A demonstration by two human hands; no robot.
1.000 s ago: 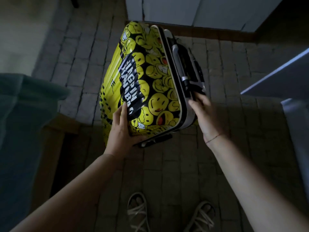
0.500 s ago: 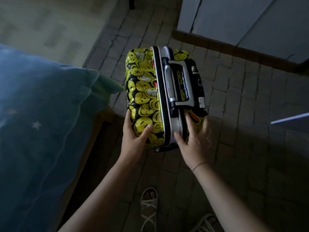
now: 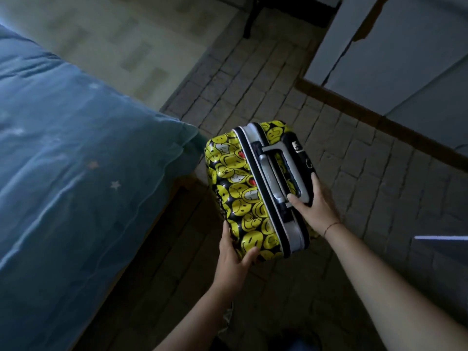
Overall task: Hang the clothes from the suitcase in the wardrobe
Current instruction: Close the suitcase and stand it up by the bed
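A suitcase (image 3: 243,188) printed with yellow smiley faces on black is sitting upright between the two hands, its narrow top side facing up toward the camera. A silver band and a dark zip line are running along that top side, and a grey carry handle (image 3: 268,173) is lying flat along it. The case is closed.

The left hand (image 3: 234,259) is gripping the near left corner of the suitcase. Its thumb is curling over onto the patterned top, while its fingers are pressing up along the left face. The right hand (image 3: 314,209) is clasping the right side of the case. Its thumb is resting at the near end of the handle and its fingers are stretching forward along the black right edge. A thin bracelet (image 3: 331,225) is circling the right wrist. Both forearms are reaching in from the lower edge of the view, so the case is lying just ahead of the hands and squeezed between them.

The suitcase is hanging or standing over the brick floor (image 3: 354,160); whether its base is touching the floor cannot be told. It is sitting just beside the near corner of a bed (image 3: 76,160) covered in a blue starred quilt, on the left. The pale doors of a wardrobe (image 3: 405,59) are showing at the far right, well apart from the case.
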